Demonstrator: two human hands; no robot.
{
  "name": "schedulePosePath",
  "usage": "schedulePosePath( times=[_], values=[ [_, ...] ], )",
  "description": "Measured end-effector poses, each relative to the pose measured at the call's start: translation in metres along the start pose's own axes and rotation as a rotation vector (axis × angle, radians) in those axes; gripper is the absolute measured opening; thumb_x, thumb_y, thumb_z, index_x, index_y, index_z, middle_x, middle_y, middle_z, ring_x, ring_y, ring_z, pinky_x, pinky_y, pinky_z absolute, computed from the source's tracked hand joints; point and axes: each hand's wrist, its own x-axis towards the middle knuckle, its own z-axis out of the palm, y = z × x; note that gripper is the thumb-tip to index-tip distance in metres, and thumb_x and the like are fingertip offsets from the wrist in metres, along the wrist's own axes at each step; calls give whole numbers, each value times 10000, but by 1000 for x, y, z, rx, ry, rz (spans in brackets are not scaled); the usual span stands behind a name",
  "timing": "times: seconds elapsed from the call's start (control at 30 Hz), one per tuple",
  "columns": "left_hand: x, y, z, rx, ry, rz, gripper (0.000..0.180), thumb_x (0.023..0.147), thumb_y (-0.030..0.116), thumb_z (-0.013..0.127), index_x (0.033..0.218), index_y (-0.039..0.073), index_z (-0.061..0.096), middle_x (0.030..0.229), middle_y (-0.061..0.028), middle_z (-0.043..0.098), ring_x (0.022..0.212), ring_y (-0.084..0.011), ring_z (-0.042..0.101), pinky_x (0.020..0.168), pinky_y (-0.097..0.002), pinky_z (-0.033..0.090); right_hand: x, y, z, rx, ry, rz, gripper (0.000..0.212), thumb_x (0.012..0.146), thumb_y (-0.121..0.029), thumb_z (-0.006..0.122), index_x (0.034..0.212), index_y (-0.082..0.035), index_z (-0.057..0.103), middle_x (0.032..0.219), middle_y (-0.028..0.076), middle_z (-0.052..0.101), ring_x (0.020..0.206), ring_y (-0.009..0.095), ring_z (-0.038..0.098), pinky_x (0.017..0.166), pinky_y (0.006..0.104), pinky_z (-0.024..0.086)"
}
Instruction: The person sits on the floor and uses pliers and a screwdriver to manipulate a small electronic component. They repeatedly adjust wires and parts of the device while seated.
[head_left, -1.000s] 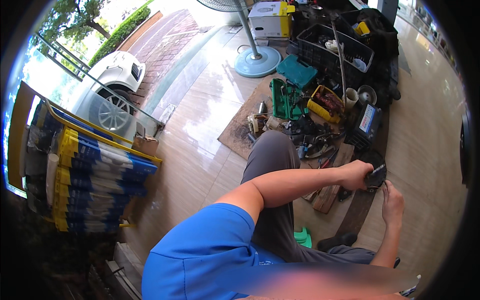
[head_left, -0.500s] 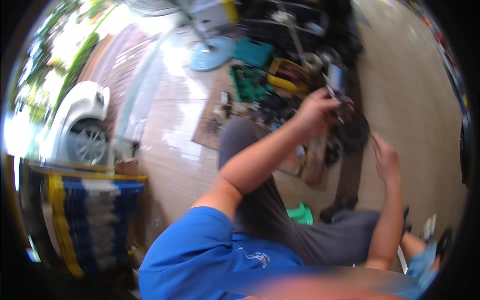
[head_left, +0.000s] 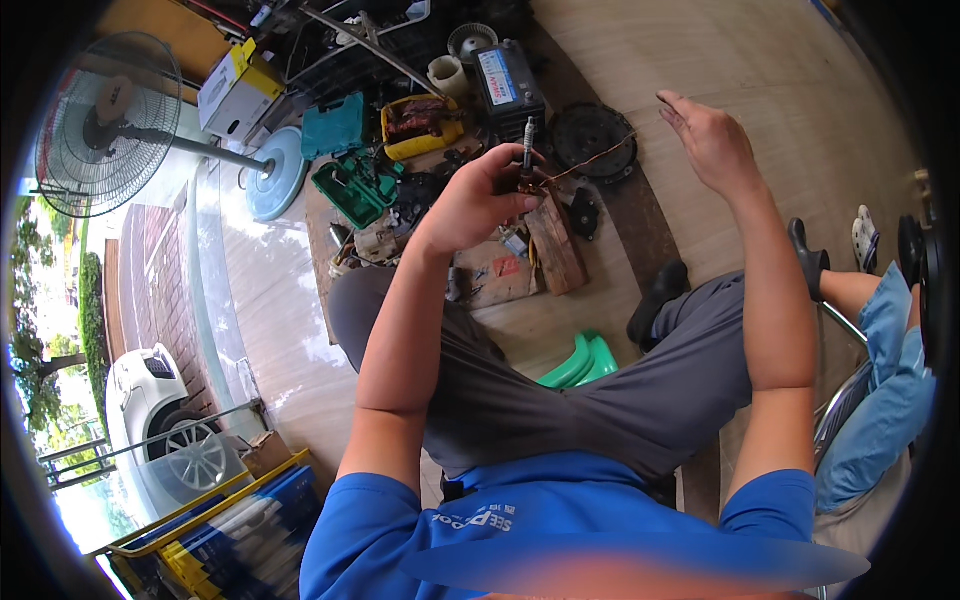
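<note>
My left hand (head_left: 485, 200) is closed around a small motor armature (head_left: 528, 150). Its threaded metal shaft stands up from the fingers, with copper windings partly hidden below. From there a thin copper wire (head_left: 597, 155) curves up and right, passing over a round black part (head_left: 594, 140). To the right, raised above the floor, is my right hand (head_left: 712, 140). Its fingers are stretched out, with a gap between the tips, and nothing shows in them. The wire's visible end stops short of those fingertips. A wooden block (head_left: 556, 245) lies below my left hand.
A car battery (head_left: 507, 82), a yellow tray (head_left: 420, 128) and a green tool case (head_left: 350, 188) stand ahead among loose parts. The standing fan (head_left: 110, 125) is at left. Green plastic (head_left: 585, 362) lies between my legs. Another person's leg (head_left: 880, 380) is at right.
The view has turned and steadied. My right hand is now raised farther forward, with its fingers reaching left. My left hand still holds the armature, now with the shaft upright and the copper wire visible.
</note>
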Motion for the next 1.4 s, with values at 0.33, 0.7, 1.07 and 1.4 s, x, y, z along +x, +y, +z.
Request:
schedulePosePath(
  times=[0.33,0.7,1.07,1.4],
  values=[
    [20,-11,-5,-86,690,472,350,895,-62,697,1185,26,522,1066,-87,692,992,-130,660,854,-273,539,-5,0,1,-51,7,23,298,1006,-261,563,1226,-84,659,983,210,710,913,403,685,773,483,544],
    [-2,-4,-52,-1019,486,443,246,1033,42,417,1266,-17,468,1293,-255,580,1242,-458,564,1040,-568,516,-17,18,11,-28,-92,-34,300,989,-248,592,1231,-90,669,974,211,705,888,404,678,754,489,530],
    [-4,-3,-55,-1080,409,476,347,1063,115,380,1336,-89,442,1410,-282,502,1357,-463,457,1132,-551,452,-24,51,4,-53,-101,62,323,991,-261,595,1229,-53,666,947,247,694,899,418,671,769,471,531],
    [-2,-2,-57,-1146,345,499,379,1061,101,336,1395,-78,312,1457,-295,434,1346,-470,460,1117,-564,463,-17,47,6,-122,-283,246,395,942,-330,655,1223,-53,674,1045,241,700,1024,401,661,870,475,519]
  ],
)
